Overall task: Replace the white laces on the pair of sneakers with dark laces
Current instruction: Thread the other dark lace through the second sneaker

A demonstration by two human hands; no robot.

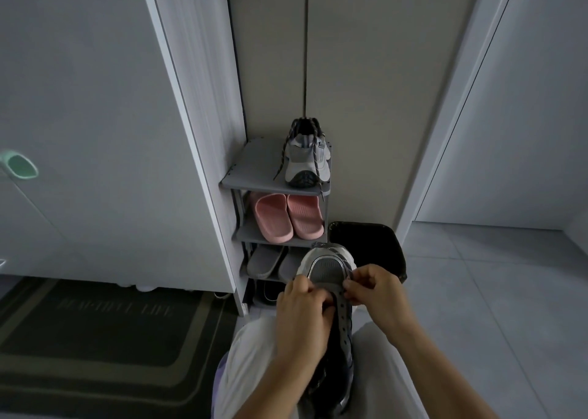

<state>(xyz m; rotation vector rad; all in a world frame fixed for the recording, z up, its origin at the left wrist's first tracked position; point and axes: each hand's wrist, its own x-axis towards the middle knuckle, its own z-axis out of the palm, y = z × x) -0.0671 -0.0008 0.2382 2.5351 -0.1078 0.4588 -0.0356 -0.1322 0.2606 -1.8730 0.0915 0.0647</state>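
Both hands are curled in, close together on the sneaker (329, 270), which is wedged between the knees, toe pointing away. Left hand (302, 307) grips the sneaker's left edge by the eyelets; can't tell if it also has lace in it. Right hand (374, 294) pinches the dark speckled lace (334, 249) at the right eyelet row; from there the lace runs up and loops over the toe, just beyond the fingertips. Grey eyelet strip (343, 312) shows between the hands. Just past the right hand: black bin (378, 243) on the floor. Straight ahead of the hands: grey rack (254, 167). Lowest visible shelf holds grey slippers (265, 261), touching distance behind the sneaker toe; shelf above has pink slippers (286, 216). Top shelf, farthest up: second sneaker (305, 164), toe toward the camera, dark laces (284, 159) threaded but loose, ends hanging over the shelf edge. Left of the left hand: dark mat (95, 339), cabinet (95, 132) behind it.
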